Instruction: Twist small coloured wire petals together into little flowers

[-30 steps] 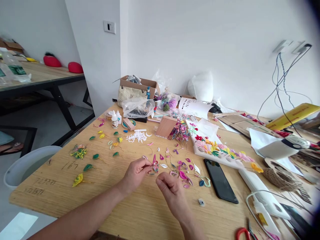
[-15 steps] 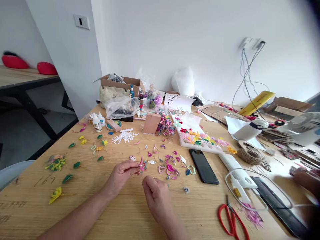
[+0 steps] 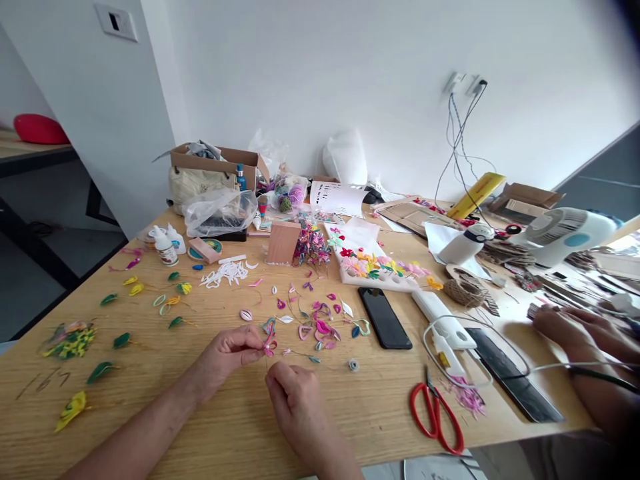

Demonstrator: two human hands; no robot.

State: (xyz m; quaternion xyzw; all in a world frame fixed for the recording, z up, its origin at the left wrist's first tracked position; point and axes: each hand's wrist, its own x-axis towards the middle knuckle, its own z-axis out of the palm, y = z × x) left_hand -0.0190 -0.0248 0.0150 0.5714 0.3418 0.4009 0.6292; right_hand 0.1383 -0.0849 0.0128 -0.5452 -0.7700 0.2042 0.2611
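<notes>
My left hand [image 3: 237,350] pinches a small pink flower [image 3: 271,347] of looped petals between thumb and fingertips, just over the table. Close beside it, my right hand [image 3: 300,393] is closed, its fingertips just below the flower; a faint thin strand seems to run between them, but what they grip is too small to make out. A teal petal loop [image 3: 269,325] shows right behind the flower. Pink and purple petals [image 3: 324,327] lie scattered beyond my right hand, and a thin stem with a teal tip [image 3: 314,359] rests to the flower's right.
Green leaves [image 3: 121,341] and yellow pieces lie at left. Behind are glue bottles [image 3: 165,247], white strips [image 3: 229,273] and a wooden block [image 3: 283,243]. To the right are a phone [image 3: 384,318], red-handled scissors [image 3: 436,417], a looping white cable and another person's hands [image 3: 570,330].
The view has turned right, so the table's things sit further left. Both my hands stay close together around the flower, which is now tilted differently. Another person's hands show more fully at right.
</notes>
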